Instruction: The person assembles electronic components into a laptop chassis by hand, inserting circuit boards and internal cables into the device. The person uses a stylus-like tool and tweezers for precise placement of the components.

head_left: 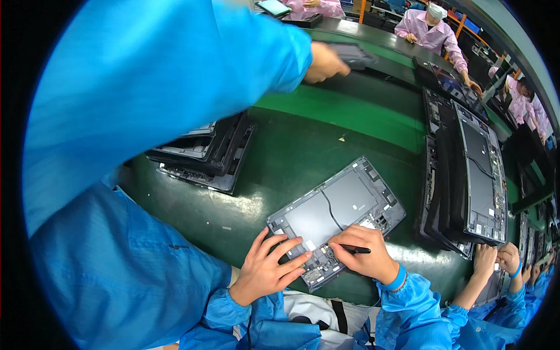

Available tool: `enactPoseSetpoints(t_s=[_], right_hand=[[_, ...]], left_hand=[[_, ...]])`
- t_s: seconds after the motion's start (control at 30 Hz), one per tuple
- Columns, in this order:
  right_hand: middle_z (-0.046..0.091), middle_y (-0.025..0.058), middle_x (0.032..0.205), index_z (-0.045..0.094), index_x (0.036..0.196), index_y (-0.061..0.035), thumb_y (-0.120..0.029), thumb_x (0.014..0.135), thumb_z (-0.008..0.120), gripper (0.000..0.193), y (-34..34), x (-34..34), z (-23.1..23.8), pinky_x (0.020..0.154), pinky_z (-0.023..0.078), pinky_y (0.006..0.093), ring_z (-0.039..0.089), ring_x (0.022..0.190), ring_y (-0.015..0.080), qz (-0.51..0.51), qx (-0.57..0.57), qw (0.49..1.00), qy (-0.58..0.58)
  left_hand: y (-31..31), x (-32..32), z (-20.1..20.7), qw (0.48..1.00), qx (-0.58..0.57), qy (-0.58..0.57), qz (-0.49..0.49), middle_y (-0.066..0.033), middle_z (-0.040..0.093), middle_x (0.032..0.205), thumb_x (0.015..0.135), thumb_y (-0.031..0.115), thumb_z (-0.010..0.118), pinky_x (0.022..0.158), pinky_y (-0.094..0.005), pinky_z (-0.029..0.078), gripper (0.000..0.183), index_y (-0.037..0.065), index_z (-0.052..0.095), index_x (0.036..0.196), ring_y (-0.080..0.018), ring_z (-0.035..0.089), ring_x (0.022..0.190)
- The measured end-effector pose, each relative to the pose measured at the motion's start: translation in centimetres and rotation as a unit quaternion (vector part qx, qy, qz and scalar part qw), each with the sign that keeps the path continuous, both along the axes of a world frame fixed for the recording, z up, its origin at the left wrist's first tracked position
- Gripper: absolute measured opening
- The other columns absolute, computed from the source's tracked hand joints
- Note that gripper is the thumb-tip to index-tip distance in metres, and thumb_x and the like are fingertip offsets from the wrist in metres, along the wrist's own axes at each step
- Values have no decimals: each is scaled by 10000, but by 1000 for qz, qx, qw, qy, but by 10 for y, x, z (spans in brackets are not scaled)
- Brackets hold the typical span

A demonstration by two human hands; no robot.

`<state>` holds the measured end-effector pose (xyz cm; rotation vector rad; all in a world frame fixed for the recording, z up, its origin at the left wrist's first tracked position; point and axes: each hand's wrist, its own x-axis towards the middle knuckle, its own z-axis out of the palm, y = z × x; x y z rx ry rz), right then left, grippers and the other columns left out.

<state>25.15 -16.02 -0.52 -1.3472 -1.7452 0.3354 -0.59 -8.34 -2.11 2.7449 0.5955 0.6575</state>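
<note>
Device [304, 217], dark-edged, grey inside, black cable [331, 211] across, circuitry [315, 274] exposed

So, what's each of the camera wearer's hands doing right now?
Left hand: open, spread over the gray device.
Right hand: closed, holding a black pen-like tool.

The tabletop [280, 146] is smooth and properly glossy, catching loads of glare. The open tablet chassis [364, 167] is metal or plastic, honestly can't tell, with a smooth, satiny grey inner panel [309, 219]. Pen-like tool [358, 249] looks like dark plastic. Blue sleeve [415, 306] is wrinkly cloth, faintly shiny.
</note>
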Motion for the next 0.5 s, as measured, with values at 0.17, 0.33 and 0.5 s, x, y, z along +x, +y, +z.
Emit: enactPoseSetpoints(t_s=[0.17, 0.33, 0.5], right_hand=[[693, 62, 772, 748, 887, -62, -18, 792, 787, 111, -7, -7, 5, 549, 541, 348, 693, 656, 248, -46, -17, 998, -27], [691, 70, 765, 733, 877, -55, -15, 795, 779, 102, -7, -9, 1, 544, 540, 355, 694, 652, 258, -62, -13, 998, -16], [676, 73, 739, 734, 874, -51, -20, 804, 765, 82, -7, -10, 1, 544, 532, 359, 683, 632, 260, -78, -14, 997, -16]], left_hand=[[-1, 0, 0, 1000, -1, 12, 0, -11, 631, 1352, 839, 365, 761, 1166, -586, 383, 350, 314, 793, 1183, -297, 550, 1241], [-1, 0, 0, 1000, -5, -3, 6, -12, 639, 1336, 863, 354, 762, 1158, -573, 401, 326, 296, 788, 1183, -293, 572, 1227], [-1, -1, -2, 999, -21, -49, 6, -34, 658, 1304, 869, 325, 778, 1108, -551, 464, 301, 264, 785, 1164, -292, 623, 1167]])
